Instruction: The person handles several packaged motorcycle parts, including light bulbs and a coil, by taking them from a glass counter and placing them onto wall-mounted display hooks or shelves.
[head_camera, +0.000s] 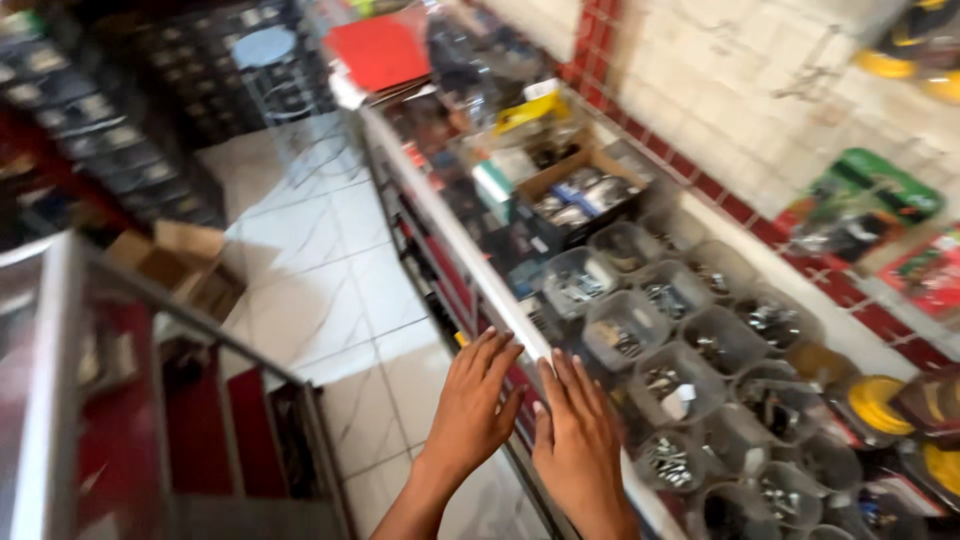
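My left hand (472, 405) and my right hand (580, 440) lie flat, fingers spread, at the front edge of a glass display counter (455, 235). Both hands are empty and rest side by side, fingertips near the metal rim. Just beyond my right hand stand several clear plastic tubs (650, 330) holding small metal screws and fittings.
An open cardboard box of parts (580, 195) sits farther along the counter, with red paper (385, 50) at the far end. A second glass cabinet (120, 400) stands at the left, a cardboard box (185, 262) on the white tiled floor (320, 260). Packaged goods (865, 205) hang on the wall.
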